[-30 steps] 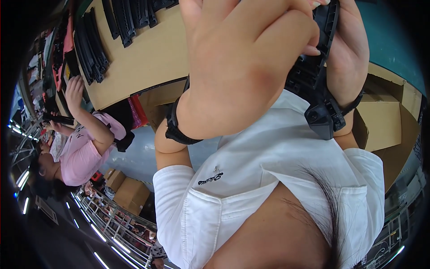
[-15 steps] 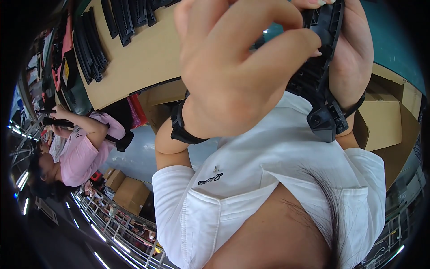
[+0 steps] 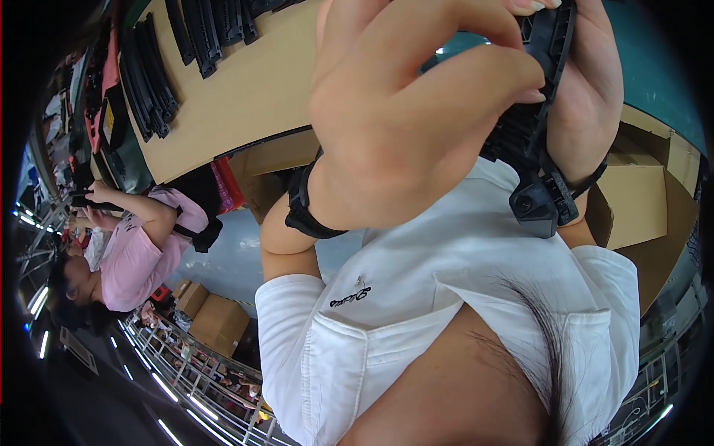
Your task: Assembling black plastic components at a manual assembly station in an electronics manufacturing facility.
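Observation:
A long, ribbed black plastic trim piece (image 3: 537,202) hangs upright in front of my white shirt, its blocky lower end showing a round hole. My right hand (image 3: 587,93) is wrapped round it from the right, with fingertips showing at its upper edge. From the left, my left hand (image 3: 416,126) reaches across with bent fingers, thumb and forefinger pinching at the piece's ribbed side. The back of this hand hides much of the strip's middle, and the top runs out of the picture. Each wrist wears a black band.
More black trim strips (image 3: 149,82) lie in rows on a cardboard-covered table (image 3: 238,97) at the far left. An open cardboard box (image 3: 632,201) stands at right. A co-worker in pink (image 3: 141,260) handles a dark part at left, near brown cartons (image 3: 219,325).
My left hand has shifted slightly right along with its pinching fingers. My right hand and the trim piece have barely moved. The co-worker's hands have changed position a little.

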### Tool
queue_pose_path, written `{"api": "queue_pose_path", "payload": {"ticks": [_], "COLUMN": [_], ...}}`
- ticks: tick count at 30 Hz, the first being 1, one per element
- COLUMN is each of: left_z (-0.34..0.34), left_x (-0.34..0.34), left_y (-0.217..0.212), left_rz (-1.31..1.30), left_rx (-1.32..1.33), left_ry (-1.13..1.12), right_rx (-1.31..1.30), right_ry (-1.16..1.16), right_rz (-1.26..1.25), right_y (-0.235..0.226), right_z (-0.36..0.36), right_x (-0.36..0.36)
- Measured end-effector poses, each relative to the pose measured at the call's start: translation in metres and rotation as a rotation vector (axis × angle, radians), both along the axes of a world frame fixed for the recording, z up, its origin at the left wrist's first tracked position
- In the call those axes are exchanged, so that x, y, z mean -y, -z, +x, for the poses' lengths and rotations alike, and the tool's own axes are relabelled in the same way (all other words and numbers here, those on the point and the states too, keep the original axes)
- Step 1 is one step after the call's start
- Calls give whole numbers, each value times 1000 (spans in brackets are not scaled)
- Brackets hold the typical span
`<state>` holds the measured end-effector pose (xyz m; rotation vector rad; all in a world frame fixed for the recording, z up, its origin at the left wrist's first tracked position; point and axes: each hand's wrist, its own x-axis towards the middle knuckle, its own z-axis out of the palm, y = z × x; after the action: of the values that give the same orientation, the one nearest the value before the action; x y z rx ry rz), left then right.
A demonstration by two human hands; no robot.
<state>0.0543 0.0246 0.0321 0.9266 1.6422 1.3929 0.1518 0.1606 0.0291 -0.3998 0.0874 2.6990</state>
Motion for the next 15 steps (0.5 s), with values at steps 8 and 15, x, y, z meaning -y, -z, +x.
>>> {"api": "queue_pose_path", "payload": {"ticks": [8,15], "left_z": [8,3], "left_x": [-2,1], "left_y": [2,2], "left_rz": [1,5], "left_rx": [85,162], "left_ry": [-25,-47], "right_rx": [-2,-4], "right_ry": [-8,6], "right_rz": [-38,-33], "right_y": [0,2], "right_z": [2,1], "right_x": [-1,-2]}}
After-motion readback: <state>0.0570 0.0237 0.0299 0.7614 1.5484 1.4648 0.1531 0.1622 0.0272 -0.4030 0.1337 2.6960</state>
